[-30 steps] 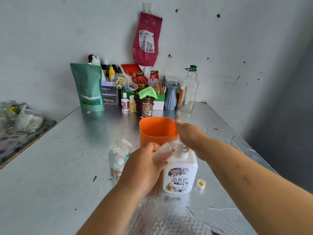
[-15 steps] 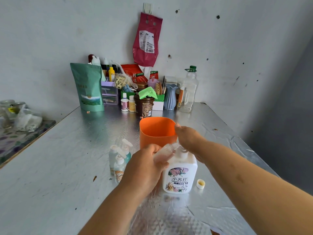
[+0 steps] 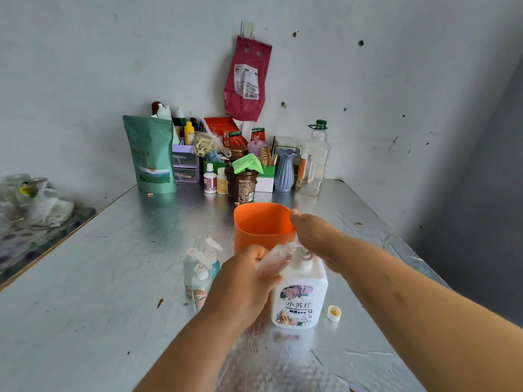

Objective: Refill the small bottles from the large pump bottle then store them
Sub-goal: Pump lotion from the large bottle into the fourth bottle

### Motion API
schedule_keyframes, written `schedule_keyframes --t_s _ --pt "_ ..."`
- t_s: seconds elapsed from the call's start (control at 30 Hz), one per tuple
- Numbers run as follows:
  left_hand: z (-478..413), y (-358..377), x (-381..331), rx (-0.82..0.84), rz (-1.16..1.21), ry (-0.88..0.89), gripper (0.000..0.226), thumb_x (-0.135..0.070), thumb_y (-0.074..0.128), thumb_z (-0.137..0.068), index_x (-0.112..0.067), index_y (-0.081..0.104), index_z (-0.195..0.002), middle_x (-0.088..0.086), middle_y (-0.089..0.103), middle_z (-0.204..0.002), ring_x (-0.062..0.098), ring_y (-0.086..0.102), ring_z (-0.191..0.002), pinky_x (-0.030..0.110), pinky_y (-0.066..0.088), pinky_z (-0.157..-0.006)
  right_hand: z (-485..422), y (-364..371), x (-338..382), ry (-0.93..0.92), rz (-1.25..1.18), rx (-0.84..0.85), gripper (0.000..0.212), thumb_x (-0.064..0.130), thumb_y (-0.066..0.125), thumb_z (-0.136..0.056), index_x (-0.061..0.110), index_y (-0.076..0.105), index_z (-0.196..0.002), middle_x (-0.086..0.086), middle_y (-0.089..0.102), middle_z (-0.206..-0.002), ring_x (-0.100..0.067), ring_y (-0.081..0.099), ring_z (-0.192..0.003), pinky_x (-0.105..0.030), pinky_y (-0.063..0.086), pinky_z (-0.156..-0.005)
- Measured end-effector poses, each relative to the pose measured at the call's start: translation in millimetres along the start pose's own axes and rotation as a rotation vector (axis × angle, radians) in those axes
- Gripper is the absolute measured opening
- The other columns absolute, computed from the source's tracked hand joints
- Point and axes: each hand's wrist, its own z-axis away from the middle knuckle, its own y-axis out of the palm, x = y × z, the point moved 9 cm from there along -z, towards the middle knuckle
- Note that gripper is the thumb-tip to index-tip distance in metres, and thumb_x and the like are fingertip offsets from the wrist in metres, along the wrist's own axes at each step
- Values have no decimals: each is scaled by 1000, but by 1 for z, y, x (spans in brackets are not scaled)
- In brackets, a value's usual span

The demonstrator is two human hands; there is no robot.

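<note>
A large white pump bottle (image 3: 299,298) with a flower label stands on the foil-covered table (image 3: 85,278). My left hand (image 3: 240,281) grips a small clear bottle (image 3: 273,260), tilted with its mouth up at the pump's nozzle. My right hand (image 3: 314,233) presses down on the pump head, which it hides. Three small pump bottles (image 3: 201,271) stand together just left of my left hand. A small yellow-white cap (image 3: 334,313) lies on the table to the right of the large bottle.
An orange plastic container (image 3: 261,224) stands open right behind my hands. Along the back wall sit a green pouch (image 3: 151,154), a brown tub (image 3: 241,185), a blue vase (image 3: 285,171) and a clear oil jug (image 3: 315,159). The table's right edge drops off near the cap.
My right hand dipped a little on the pump head half a second ago and has come back up. The small bottle stays at the nozzle.
</note>
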Motion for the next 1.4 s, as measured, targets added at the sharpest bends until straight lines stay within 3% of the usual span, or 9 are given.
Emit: schedule_keyframes --t_s 0.13,0.37,0.53,0.73,1.23,1.4 --pt "0 1 -3 -10 -2 25 34 -29 70 -87 -28 57 -118 -11 64 -119 11 57 -113 26 41 -85 -1 3 2 -25 53 15 53 32 14 -104 -4 37 -136 -25 46 -134 -36 46 -123 -40 37 -101" --pt "-2 4 2 -8 -12 18 34 -29 71 -86 -30 57 -117 -13 65 -115 11 59 -110 32 48 -90 -4 8 -4 -4 25 10 46 21 15 -105 -9 41 -128 -31 49 -126 -43 48 -117 -44 39 -97" --pt "1 6 3 2 -14 13 35 -29 70 -87 -29 56 -119 -13 64 -116 11 59 -109 28 46 -87 -1 5 -5 21 -59 -16 50 27 15 -105 -6 41 -130 -30 49 -129 -42 47 -119 -44 39 -98" --pt "2 3 1 -3 -29 4 35 -31 68 -89 -29 53 -121 -14 59 -111 11 57 -110 26 42 -84 8 4 -10 94 -304 28 69 56 20 -98 6 29 -146 -14 36 -149 -32 36 -135 -43 30 -109" --pt "6 4 -1 19 24 10 28 -32 69 -88 -35 52 -110 -15 65 -108 8 61 -99 27 47 -80 8 -1 -10 95 -355 -2 74 61 19 -96 9 25 -148 -14 35 -150 -33 32 -138 -46 25 -112" --pt "8 1 -4 8 29 39 28 -31 68 -89 -37 47 -105 -20 56 -96 4 54 -93 18 38 -69 8 0 -12 102 -366 2 74 63 19 -95 11 26 -148 -13 36 -150 -33 33 -138 -46 27 -111"
